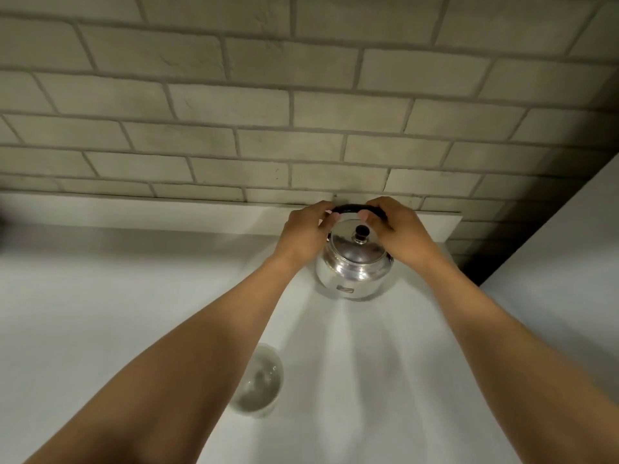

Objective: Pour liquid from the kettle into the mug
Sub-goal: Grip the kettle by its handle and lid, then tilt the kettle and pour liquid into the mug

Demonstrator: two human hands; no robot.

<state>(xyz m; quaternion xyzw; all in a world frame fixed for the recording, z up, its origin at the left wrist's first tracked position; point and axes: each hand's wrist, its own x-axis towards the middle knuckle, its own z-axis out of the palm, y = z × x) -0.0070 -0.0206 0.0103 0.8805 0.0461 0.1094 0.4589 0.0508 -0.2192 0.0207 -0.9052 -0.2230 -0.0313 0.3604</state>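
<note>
Kettle [354,262] upright on the white table [117,313], right of frame centre, close to the low ledge [167,212] under the brick wall [301,112]. Lid on, black knob showing. No spout visible from here; we take it to face away or be hidden by the hands.

Both hands are on the black handle [351,208] arched over the lid. Left hand [306,234] closed around its left end, right hand [398,232] closed around its right end, fingers curled over the bar, thumbs towards us. Each grip is clamped on the handle. We judge the two-handed hold is for weight and steadiness before lifting; kettle base looks flat on the table, not yet raised.

Mug [259,380], clear glass, sits lower centre, well apart from the kettle and partly hidden by the left forearm. It seems empty, though blur leaves this uncertain.

Room: open table between kettle and mug, and wide bare table at left. At right a white panel [569,246] rises close by, and the ledge lies just behind, so the free path runs towards us. Left forearm crosses over the mug; a careless draw-back could knock it.
</note>
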